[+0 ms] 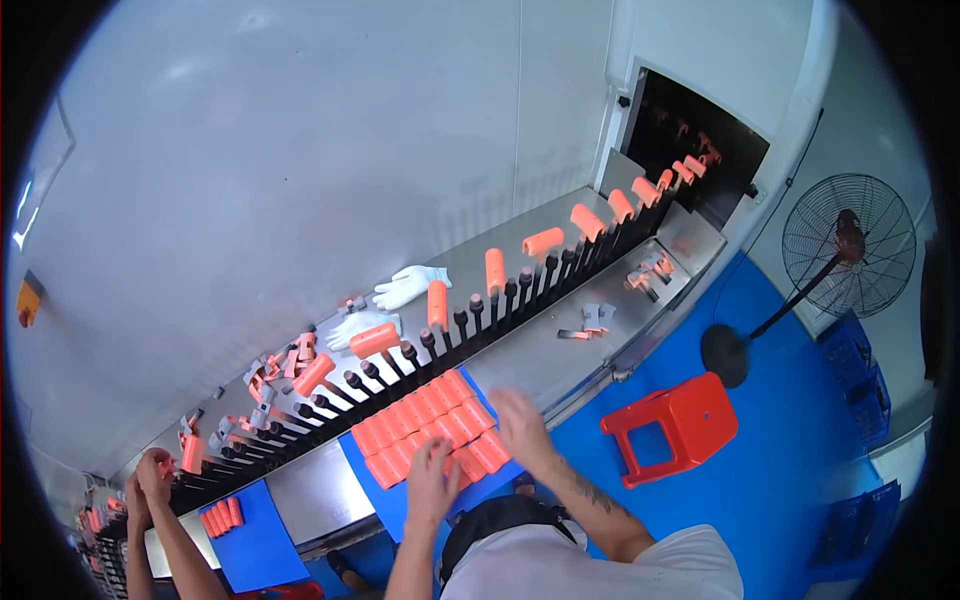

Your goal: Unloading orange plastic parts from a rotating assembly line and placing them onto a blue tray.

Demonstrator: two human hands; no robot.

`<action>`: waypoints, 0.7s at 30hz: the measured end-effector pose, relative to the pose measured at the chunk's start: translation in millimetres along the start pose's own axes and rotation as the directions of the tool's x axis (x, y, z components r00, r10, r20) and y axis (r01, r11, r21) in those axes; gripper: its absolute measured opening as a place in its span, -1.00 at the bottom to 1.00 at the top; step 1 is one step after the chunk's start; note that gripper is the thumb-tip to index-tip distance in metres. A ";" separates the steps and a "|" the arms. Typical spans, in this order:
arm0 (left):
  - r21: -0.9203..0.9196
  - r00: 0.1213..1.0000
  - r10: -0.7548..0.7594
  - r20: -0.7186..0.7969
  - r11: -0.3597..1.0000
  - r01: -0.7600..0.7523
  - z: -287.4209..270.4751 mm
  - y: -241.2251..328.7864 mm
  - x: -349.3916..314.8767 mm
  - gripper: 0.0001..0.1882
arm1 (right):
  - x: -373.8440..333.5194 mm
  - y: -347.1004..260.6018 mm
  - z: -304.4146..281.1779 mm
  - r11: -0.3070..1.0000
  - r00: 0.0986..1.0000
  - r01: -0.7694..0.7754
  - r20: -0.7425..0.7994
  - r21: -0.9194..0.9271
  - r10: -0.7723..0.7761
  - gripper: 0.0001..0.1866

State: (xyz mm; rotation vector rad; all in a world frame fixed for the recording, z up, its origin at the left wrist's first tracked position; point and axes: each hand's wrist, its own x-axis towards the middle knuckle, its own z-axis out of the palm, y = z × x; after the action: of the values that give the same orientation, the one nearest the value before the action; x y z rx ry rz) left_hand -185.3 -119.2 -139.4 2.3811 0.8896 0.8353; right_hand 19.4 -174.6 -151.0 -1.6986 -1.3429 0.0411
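Note:
A batch of orange tube-shaped sleeves (425, 425) lies in rows on a blue mat (365, 480) at the near edge of a steel bench. My left hand (430, 482) rests with spread fingers on the near rows. My right hand (520, 422), slightly blurred, lies flat over the right end of the batch, and nothing shows in its grasp. Just beyond runs a conveyor line of black pegs (470, 318). Some pegs carry orange sleeves (438, 303).
Two white gloves (408, 286) and small grey-orange parts (268, 372) lie behind the pegs. The line enters a dark tunnel opening (700, 140). A co-worker's hands (150, 478) work at the lower left. A red stool (680, 420), a standing fan (845, 248) and blue crates (862, 375) stand on the blue floor.

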 end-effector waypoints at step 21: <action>0.553 0.996 -0.085 0.001 0.830 0.070 -153.2 -24.7 141.9 -0.71 | 184.8 -97.5 26.7 0.941 0.928 0.246 0.337 -0.234 -0.158 -0.82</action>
State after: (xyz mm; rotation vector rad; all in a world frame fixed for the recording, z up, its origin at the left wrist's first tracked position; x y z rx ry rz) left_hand -213.2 28.2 7.9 2.8043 1.3594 0.5609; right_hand 6.4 -18.4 -10.3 -1.8232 -1.8304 0.0059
